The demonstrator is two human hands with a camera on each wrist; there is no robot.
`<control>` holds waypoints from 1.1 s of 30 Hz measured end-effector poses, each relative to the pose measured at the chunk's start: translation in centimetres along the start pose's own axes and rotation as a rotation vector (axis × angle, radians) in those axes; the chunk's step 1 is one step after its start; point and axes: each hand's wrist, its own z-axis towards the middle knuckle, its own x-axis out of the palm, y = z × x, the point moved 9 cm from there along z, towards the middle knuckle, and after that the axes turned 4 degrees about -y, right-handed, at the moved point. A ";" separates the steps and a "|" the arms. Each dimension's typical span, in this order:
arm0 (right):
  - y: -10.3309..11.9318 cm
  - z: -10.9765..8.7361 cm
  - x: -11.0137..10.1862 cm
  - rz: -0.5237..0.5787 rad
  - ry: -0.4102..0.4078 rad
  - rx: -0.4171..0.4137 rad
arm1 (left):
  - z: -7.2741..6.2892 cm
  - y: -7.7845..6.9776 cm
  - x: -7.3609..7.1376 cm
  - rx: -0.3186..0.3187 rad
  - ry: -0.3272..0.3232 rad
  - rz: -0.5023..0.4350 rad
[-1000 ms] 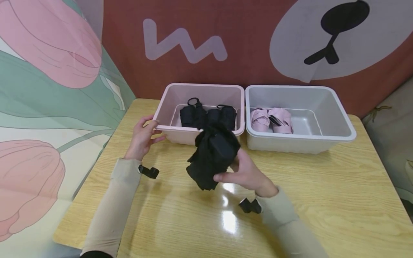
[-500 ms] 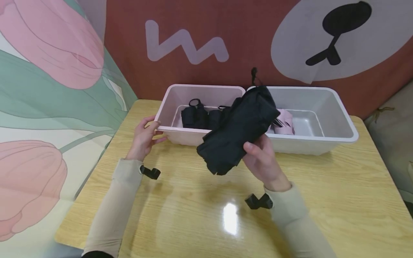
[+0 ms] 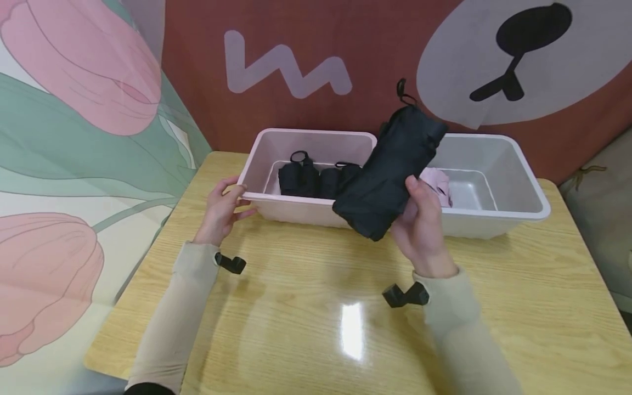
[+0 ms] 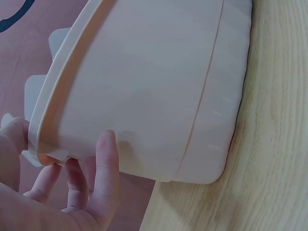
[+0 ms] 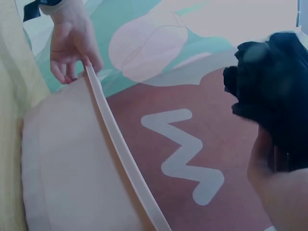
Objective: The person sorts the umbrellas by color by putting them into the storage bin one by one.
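My right hand [image 3: 419, 230] holds a black folding umbrella [image 3: 390, 170] by its side, tilted, with a small strap loop at its upper end. It hangs in front of the place where the two bins meet. The right wrist view shows the same umbrella [image 5: 269, 82] in my fingers. My left hand [image 3: 222, 211] grips the front left corner of the pink bin [image 3: 296, 207], thumb over the rim and fingers under it, as the left wrist view shows that hand [image 4: 77, 197] too. Inside the pink bin lie rolled black umbrellas [image 3: 298, 180], partly hidden by the held one.
A grey bin [image 3: 494, 214] stands right beside the pink one. In it lies a rolled pink item [image 3: 438, 184], partly covered by the held umbrella. Both bins stand at the back of the wooden table [image 3: 296, 318], against a patterned wall cover [image 3: 296, 16].
My right hand has lifted the black umbrella up and to the right, from before the pink bin towards the grey bin, turning it more upright. My left hand keeps its grip on the pink bin.
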 end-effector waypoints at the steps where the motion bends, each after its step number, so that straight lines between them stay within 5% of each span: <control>1: 0.1 0.3 -0.3 -0.015 -0.030 0.002 | 0.0 0.0 0.0 -0.001 -0.001 0.000; 6: 0.1 1.5 -1.6 0.007 -0.144 0.087 | 0.0 0.0 -0.1 -0.003 -0.003 -0.002; 12: -0.3 2.7 -2.1 0.028 -0.183 0.188 | 0.2 0.1 -0.1 -0.005 0.002 0.011; 22: -1.8 3.7 -2.5 -0.197 -0.163 0.309 | 0.3 0.2 -0.1 0.001 0.003 0.019; 33: -3.6 5.3 -4.3 -0.455 -0.306 0.316 | 0.2 0.2 -0.1 0.003 0.004 -0.002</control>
